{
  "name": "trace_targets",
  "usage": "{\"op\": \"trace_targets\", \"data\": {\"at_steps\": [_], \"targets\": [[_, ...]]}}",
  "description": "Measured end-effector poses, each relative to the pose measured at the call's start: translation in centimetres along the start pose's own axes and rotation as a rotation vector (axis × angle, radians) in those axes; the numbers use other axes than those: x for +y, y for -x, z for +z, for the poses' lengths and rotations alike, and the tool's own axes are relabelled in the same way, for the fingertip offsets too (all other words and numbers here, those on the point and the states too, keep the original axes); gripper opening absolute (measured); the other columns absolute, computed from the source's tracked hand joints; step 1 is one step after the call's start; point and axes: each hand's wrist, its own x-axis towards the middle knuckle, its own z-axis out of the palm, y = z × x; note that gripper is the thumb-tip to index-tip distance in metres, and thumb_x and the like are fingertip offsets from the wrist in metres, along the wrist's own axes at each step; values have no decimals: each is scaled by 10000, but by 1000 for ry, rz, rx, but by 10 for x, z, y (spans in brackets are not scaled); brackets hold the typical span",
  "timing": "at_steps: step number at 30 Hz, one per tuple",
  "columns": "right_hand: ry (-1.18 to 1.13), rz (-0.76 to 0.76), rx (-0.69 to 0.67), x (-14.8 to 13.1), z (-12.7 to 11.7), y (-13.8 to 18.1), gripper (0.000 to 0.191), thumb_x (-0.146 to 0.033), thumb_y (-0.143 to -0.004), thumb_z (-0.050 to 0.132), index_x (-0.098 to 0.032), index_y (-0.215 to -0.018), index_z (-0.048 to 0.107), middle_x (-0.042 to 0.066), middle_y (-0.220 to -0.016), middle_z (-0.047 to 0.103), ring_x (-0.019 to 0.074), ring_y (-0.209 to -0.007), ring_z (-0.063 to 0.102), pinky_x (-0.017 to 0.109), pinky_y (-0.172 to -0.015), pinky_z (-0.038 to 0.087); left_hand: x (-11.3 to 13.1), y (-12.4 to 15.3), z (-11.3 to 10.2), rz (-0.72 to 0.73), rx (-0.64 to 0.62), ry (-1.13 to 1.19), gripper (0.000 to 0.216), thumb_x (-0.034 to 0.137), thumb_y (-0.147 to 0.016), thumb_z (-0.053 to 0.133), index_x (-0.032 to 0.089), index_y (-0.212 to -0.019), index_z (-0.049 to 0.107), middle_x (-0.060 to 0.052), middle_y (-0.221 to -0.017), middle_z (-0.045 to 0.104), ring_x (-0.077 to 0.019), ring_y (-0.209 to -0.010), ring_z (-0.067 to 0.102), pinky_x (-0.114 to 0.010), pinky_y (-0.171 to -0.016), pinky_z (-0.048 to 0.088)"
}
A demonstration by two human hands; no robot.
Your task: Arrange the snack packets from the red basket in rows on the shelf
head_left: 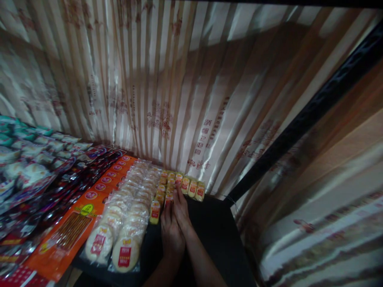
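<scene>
Both my hands are close together at the near end of the small yellow packaged cakes, which carry red labels. My left hand [172,233] has its fingers closed over the near part of a small packaged cake [168,197]; the thumb is hidden. Against its right side lies my right hand [181,210], fingers stretched forward along the cakes' right side. Just left of my hands a front packaged cake [154,212] leans in its row. More of the same packets [192,188] stand in a line behind and to the right.
Two long rows of round white crackers [125,249] in clear wrappers lie to the left. Beyond are orange stick-snack packs [64,243], dark shiny packets [60,187] and white-and-green packets [26,147]. A printed, pleated curtain [167,91] hangs behind the black tabletop [220,235]; a dark slanted post [287,135] rises at right.
</scene>
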Motion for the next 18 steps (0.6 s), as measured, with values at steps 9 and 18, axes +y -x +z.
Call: {"op": "trace_targets", "data": {"at_steps": [9,18], "targets": [[-110,13,-48,3,3,3,704,-653,-756,432,-211,-1304,442,60,-1383,413,212,-1320,291,414,-1111,181,1,-1,-4,-14,-35,20,486,159,-858,378,155,-1344,358,-130,-1338,449,-232,-1254,376,-412,-1003,393],[-136,14,-30,4,10,4,696,-640,-783,400,-208,-1330,401,52,-1416,359,195,-1329,270,395,-1117,175,1,-2,-5,-54,-37,65,485,134,-846,354,145,-1330,383,-145,-1336,450,-241,-1241,389,-429,-1008,366]]}}
